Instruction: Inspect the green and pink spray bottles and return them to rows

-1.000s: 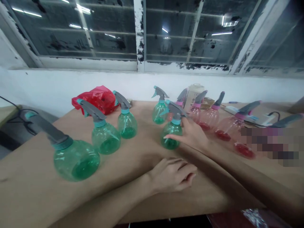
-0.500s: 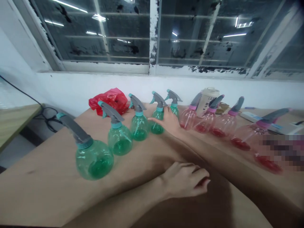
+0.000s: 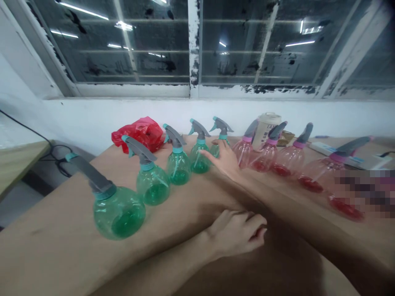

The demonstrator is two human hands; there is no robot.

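My right hand point(image 3: 226, 158) reaches to the far end of a row of green spray bottles with grey and teal trigger heads. Its fingers lie against the front of the farthest green spray bottle point(image 3: 224, 135), hiding part of its body. The thumb sticks out to the left, beside the neighbouring green spray bottle point(image 3: 200, 158), so the hand is open. Curled on the table, my left hand point(image 3: 237, 232) is closed with nothing seen in it. Nearer stand more green bottles: one spray bottle point(image 3: 179, 168), another point(image 3: 152, 185) and the nearest point(image 3: 120, 213).
Several pink spray bottles point(image 3: 288, 160) with red liquid line the right side of the table point(image 3: 68, 255). A red plastic bag point(image 3: 138, 133) lies at the back left. Behind the pink bottles are a pale cup point(image 3: 267, 127) and a white power strip point(image 3: 327, 150). A window wall point(image 3: 173, 111) bounds the back.
My right hand has shifted slightly right and down, onto the front of the farthest green bottle. My left hand stays curled on the table. The view has turned slightly.
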